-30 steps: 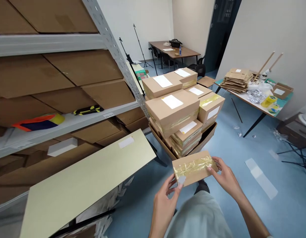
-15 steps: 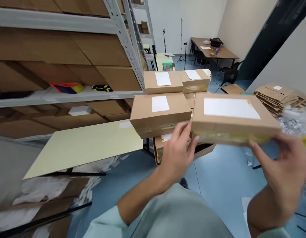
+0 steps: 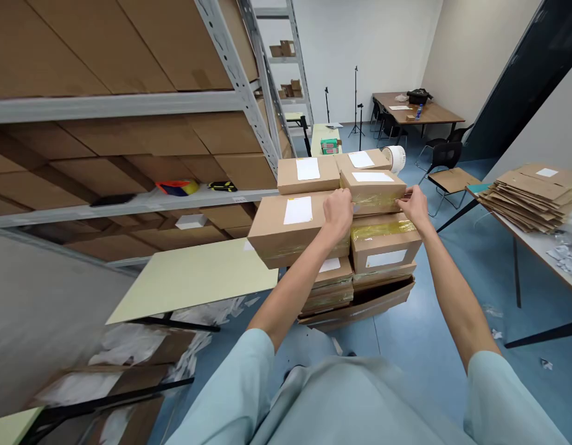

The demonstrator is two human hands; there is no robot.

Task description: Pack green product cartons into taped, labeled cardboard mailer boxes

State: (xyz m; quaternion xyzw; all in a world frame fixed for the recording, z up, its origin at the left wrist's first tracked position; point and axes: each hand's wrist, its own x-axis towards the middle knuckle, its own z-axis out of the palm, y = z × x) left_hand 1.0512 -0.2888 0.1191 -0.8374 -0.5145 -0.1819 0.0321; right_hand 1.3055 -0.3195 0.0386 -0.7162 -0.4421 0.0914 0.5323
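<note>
A small taped cardboard box (image 3: 371,186) with a white label rests on top of a stack of similar boxes (image 3: 341,247). My left hand (image 3: 338,212) grips its near left corner. My right hand (image 3: 413,205) grips its right end. Under it sits a box with yellow tape (image 3: 385,245). Left of it lies a larger labelled box (image 3: 292,225), and two more labelled boxes (image 3: 308,173) stand behind.
A metal shelf rack (image 3: 128,105) full of flat cardboard runs along the left. A pale green tabletop (image 3: 193,278) stands beside the stack. A table at the right holds folded cartons (image 3: 529,191). A chair (image 3: 446,167) and a brown table (image 3: 418,111) stand further back.
I lifted the small box from low in front of me, turned it label up, and set it on top of the stack. Both hands stayed on it.
</note>
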